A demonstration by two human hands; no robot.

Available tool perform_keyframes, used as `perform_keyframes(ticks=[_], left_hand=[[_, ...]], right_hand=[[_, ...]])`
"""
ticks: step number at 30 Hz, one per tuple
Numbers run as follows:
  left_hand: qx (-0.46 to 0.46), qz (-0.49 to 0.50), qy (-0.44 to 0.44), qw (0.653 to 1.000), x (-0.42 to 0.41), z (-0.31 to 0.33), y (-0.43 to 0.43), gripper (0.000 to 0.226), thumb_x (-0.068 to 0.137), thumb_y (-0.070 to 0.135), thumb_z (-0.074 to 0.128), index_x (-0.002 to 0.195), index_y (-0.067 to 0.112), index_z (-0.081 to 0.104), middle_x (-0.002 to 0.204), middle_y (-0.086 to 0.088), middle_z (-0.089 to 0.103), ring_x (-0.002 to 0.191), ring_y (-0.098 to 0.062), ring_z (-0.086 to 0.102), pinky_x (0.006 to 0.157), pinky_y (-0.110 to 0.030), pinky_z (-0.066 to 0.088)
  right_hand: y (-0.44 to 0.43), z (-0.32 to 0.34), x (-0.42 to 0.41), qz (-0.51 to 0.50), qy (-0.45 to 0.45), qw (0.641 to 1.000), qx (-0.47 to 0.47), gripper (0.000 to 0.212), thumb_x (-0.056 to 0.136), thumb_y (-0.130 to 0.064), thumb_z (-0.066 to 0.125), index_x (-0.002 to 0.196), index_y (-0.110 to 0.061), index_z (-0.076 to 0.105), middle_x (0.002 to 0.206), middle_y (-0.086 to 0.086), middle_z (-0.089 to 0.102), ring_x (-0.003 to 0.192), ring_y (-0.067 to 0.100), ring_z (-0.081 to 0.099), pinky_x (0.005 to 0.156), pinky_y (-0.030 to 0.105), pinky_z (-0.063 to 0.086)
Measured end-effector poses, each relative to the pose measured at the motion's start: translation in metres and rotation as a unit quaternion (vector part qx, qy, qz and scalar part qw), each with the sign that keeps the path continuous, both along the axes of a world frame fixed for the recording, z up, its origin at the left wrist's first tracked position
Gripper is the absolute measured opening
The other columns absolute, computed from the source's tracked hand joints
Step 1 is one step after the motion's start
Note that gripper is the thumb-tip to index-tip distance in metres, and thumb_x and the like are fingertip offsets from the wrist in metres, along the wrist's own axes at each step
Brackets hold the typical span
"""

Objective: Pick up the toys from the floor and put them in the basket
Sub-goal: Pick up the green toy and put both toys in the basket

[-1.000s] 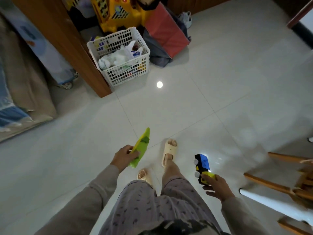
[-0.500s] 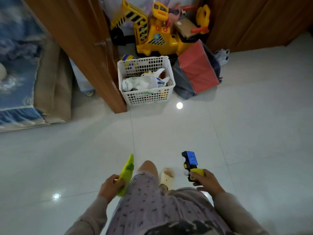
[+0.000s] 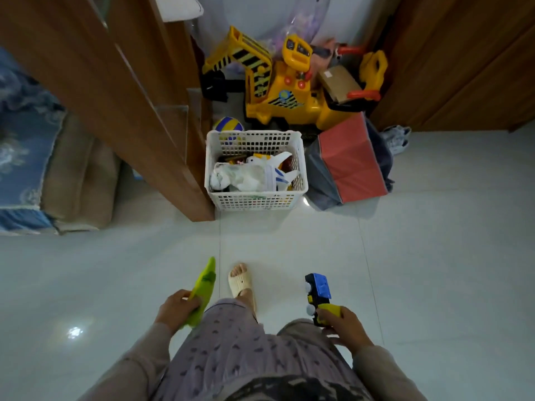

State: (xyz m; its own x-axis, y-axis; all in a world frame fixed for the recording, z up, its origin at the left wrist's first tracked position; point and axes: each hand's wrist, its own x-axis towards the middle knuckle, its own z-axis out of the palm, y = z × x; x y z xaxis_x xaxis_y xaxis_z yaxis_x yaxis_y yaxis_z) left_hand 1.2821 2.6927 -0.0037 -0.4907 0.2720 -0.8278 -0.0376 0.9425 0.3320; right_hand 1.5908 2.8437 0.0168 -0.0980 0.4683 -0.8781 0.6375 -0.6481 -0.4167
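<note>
A person stands on pale tiled floor [image 3: 419, 270] with a toy in each hand, facing a white plastic basket [image 3: 256, 201] at centre frame; the left hand [image 3: 176, 309], lower left of centre, is wrapped round the base of a flat green toy [image 3: 204, 290] that points up toward the basket; the right hand [image 3: 344, 325], lower right, grips the yellow end of a blue and black toy train [image 3: 318, 296]. The basket sits well apart from both hands, pressed against a wooden door frame [image 3: 124, 117] on its left and a red folded bag [image 3: 351, 160] on its right; it already looks heaped with white toys, so a careless drop could bounce off the pile and skid across the tiles; a toss from this range risks striking the rim or landing among the yellow ride-on digger [image 3: 283, 91] and ball [image 3: 228, 125] behind.
</note>
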Motion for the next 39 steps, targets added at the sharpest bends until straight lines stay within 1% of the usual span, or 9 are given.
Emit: perform_keyframes(ticks=[4,7,11,17,21,24,28,33,39], left_hand=[[0.011,-0.079,0.004,0.997,-0.036,0.014,0.076,0.062,0.061,0.046,0.053,0.111,0.01,0.064,0.114,-0.017,0.067,0.104,-0.033,0.061,0.084,-0.035,0.046],[0.033,-0.127,0.017,0.991,-0.061,0.017,0.129,0.039,0.081,0.037,0.063,0.111,0.011,0.063,0.112,-0.014,0.066,0.095,-0.029,0.059,0.074,-0.029,0.04],[0.075,-0.105,0.007,0.992,-0.08,0.021,0.186,0.026,0.082,0.032,0.065,0.101,0.014,0.063,0.095,-0.009,0.062,0.082,-0.024,0.054,0.067,-0.028,0.039],[0.066,-0.078,-0.006,0.995,-0.085,0.011,0.225,0.024,0.083,0.029,0.065,0.1,0.012,0.063,0.092,-0.008,0.061,0.083,-0.024,0.055,0.059,-0.027,0.039],[0.0,-0.036,-0.014,0.999,-0.079,-0.001,0.23,0.02,0.082,0.031,0.065,0.094,0.015,0.061,0.097,-0.012,0.065,0.091,-0.029,0.061,0.069,-0.027,0.037],[-0.048,-0.052,-0.032,0.997,-0.08,-0.009,0.242,0.028,0.081,0.036,0.064,0.1,0.015,0.061,0.113,-0.015,0.066,0.099,-0.029,0.061,0.073,-0.028,0.04],[-0.071,-0.047,-0.032,0.996,-0.095,-0.02,0.27,0.035,0.086,0.028,0.061,0.115,0.009,0.058,0.115,-0.018,0.065,0.105,-0.032,0.06,0.073,-0.026,0.037],[-0.068,-0.005,-0.049,0.996,-0.109,-0.049,0.308,0.034,0.082,0.034,0.06,0.107,0.012,0.059,0.109,-0.018,0.064,0.098,-0.033,0.059,0.072,-0.029,0.038],[-0.103,-0.112,-0.079,0.985,-0.13,-0.137,0.344,0.036,0.087,0.033,0.056,0.116,0.011,0.055,0.117,-0.02,0.063,0.09,-0.027,0.054,0.073,-0.028,0.036]], right_hand=[[0.033,-0.004,-0.027,-0.052,-0.029,0.998,-0.025,0.013,0.083,-0.016,0.066,0.071,-0.013,0.061,0.077,0.014,0.061,0.076,0.031,0.057,0.07,0.038,0.046],[0.06,-0.005,-0.042,-0.093,-0.03,0.995,-0.03,0.018,0.084,-0.016,0.066,0.068,-0.016,0.058,0.073,0.01,0.061,0.078,0.031,0.058,0.068,0.037,0.047],[0.097,0.002,-0.058,-0.101,-0.022,0.994,-0.037,0.01,0.085,-0.019,0.066,0.077,-0.015,0.061,0.077,0.01,0.063,0.077,0.031,0.06,0.067,0.034,0.049],[0.173,-0.003,-0.087,-0.036,-0.023,0.998,-0.037,0.014,0.088,-0.017,0.061,0.075,-0.017,0.06,0.072,0.007,0.062,0.071,0.028,0.056,0.058,0.03,0.045],[0.233,-0.008,-0.113,0.047,-0.02,0.998,-0.028,0.014,0.086,-0.018,0.063,0.072,-0.015,0.063,0.069,0.009,0.06,0.062,0.024,0.058,0.057,0.029,0.046],[0.278,-0.015,-0.132,0.094,-0.031,0.995,-0.019,0.016,0.084,-0.022,0.065,0.068,-0.018,0.062,0.067,0.006,0.06,0.064,0.025,0.056,0.059,0.029,0.044],[0.329,-0.03,-0.159,0.136,-0.052,0.989,-0.024,0.011,0.081,-0.027,0.067,0.073,-0.02,0.061,0.072,0.007,0.061,0.069,0.025,0.056,0.064,0.031,0.045],[0.386,-0.074,-0.198,0.228,-0.087,0.97,-0.017,0.02,0.078,-0.033,0.068,0.075,-0.017,0.057,0.083,0.012,0.063,0.071,0.024,0.057,0.064,0.029,0.043],[0.427,-0.177,-0.25,0.236,-0.097,0.967,-0.025,0.021,0.081,-0.031,0.067,0.075,-0.017,0.052,0.087,0.014,0.061,0.076,0.027,0.059,0.075,0.037,0.051]])
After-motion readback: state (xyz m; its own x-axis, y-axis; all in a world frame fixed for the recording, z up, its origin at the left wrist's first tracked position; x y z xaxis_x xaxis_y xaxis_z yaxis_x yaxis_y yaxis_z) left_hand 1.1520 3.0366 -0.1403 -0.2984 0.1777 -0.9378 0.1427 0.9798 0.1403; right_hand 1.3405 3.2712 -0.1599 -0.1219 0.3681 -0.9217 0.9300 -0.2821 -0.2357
